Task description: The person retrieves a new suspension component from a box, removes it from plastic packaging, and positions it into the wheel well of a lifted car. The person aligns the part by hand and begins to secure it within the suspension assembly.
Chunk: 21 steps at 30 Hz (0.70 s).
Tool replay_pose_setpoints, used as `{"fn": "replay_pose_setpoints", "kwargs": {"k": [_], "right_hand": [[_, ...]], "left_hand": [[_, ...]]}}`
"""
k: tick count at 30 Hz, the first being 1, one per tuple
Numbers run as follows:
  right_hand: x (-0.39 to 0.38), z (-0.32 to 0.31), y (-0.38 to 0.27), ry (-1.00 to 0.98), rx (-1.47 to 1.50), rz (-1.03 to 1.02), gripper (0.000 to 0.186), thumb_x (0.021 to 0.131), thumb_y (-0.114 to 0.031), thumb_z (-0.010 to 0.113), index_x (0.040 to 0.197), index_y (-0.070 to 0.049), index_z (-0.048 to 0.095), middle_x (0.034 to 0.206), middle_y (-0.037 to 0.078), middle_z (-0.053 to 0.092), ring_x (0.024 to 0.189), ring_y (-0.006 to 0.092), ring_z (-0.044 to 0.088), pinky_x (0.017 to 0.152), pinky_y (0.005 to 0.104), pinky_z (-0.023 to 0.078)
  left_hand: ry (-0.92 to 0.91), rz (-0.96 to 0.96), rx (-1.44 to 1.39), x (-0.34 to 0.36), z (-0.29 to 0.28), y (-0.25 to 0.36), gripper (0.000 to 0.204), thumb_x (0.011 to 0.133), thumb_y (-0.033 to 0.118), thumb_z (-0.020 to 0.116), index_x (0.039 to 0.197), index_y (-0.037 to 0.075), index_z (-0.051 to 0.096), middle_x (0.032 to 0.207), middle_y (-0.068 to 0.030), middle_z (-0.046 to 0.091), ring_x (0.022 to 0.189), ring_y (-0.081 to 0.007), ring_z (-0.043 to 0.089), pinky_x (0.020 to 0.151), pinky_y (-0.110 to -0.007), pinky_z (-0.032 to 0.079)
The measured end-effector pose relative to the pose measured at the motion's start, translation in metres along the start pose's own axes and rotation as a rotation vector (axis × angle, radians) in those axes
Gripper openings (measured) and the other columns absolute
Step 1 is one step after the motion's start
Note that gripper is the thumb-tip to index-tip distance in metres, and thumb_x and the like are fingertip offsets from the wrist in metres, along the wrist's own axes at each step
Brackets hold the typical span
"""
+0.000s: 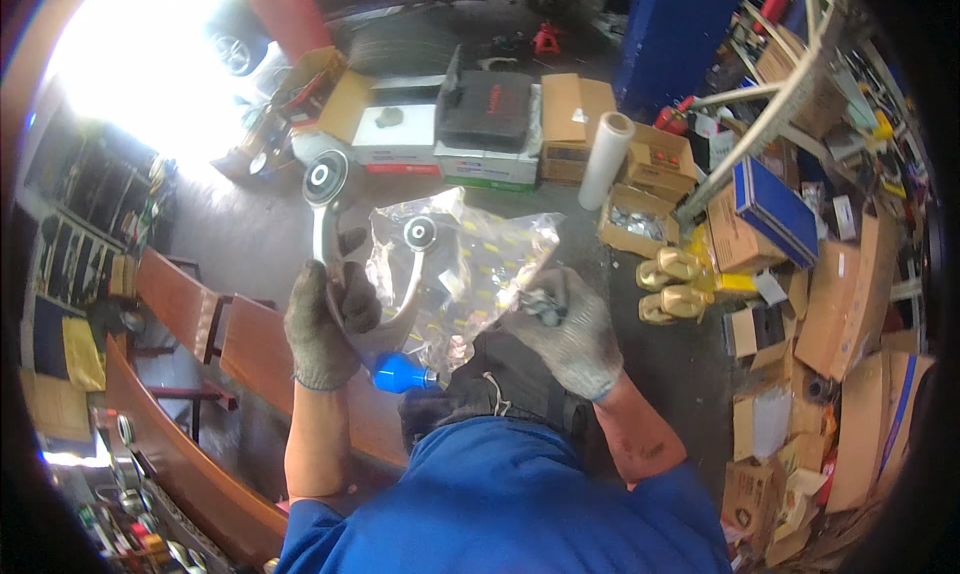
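Note:
My left hand (pixel 328 324), in a grey work glove, is closed around a silver car control arm (pixel 319 236). A round black bushing sits at its upper end, and a second bushing (pixel 420 233) shows against the plastic. Both limbs seem to meet near a bright blue cap (pixel 398 373) at the bottom, though my hand hides part of the join. A clear, crinkled plastic bag (pixel 495 249) with yellow marks hangs around or behind the second limb; I cannot tell which. My gloved right hand (pixel 572 334) pinches the bag's right edge.
Cardboard boxes, a black case (pixel 487 109) and a white plastic-film roll (pixel 607 159) stand ahead. Gold-coloured parts (pixel 672 282) lie on the floor at right, by piled cartons (pixel 850 304) and a metal rail. Brown benches (pixel 180 294) stand at left. A blue pillar (pixel 670 44) rises behind.

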State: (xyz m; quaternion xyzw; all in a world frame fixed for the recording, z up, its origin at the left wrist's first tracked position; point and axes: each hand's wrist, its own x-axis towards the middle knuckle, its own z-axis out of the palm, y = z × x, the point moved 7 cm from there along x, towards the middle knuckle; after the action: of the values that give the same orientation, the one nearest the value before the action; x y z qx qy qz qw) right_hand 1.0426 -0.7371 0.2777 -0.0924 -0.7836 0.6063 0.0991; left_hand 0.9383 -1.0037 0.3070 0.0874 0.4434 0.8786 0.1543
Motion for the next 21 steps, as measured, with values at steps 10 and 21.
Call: {"fn": "replay_pose_setpoints", "kwargs": {"k": [10, 21], "right_hand": [[0.008, 0.053, -0.024, -0.270, -0.001, -0.013, 0.040, 0.095, -0.030, 0.080, 0.111, 0.000, 0.060, 0.089, 0.006, 0.061, 0.083, 0.0145, 0.059, 0.077, 0.0350, 0.052], [-0.002, 0.059, -0.023, -0.092, 0.001, -0.167, 0.032, 0.092, -0.015, 0.085, 0.110, -0.005, 0.061, 0.096, 0.006, 0.064, 0.081, 0.0173, 0.063, 0.077, 0.0355, 0.054]], "left_hand": [[0.017, -0.176, 0.035, -0.027, 0.025, -0.060, 0.075, 0.102, 0.050, 0.068, 0.151, -0.006, 0.053, 0.073, -0.0006, 0.054, 0.060, -0.0102, 0.049, 0.054, -0.026, 0.037], [-0.075, -0.145, 0.220, -0.026, 0.032, -0.054, 0.074, 0.094, 0.046, 0.077, 0.142, -0.007, 0.058, 0.088, -0.0007, 0.059, 0.073, -0.0118, 0.055, 0.059, -0.028, 0.042]]}}
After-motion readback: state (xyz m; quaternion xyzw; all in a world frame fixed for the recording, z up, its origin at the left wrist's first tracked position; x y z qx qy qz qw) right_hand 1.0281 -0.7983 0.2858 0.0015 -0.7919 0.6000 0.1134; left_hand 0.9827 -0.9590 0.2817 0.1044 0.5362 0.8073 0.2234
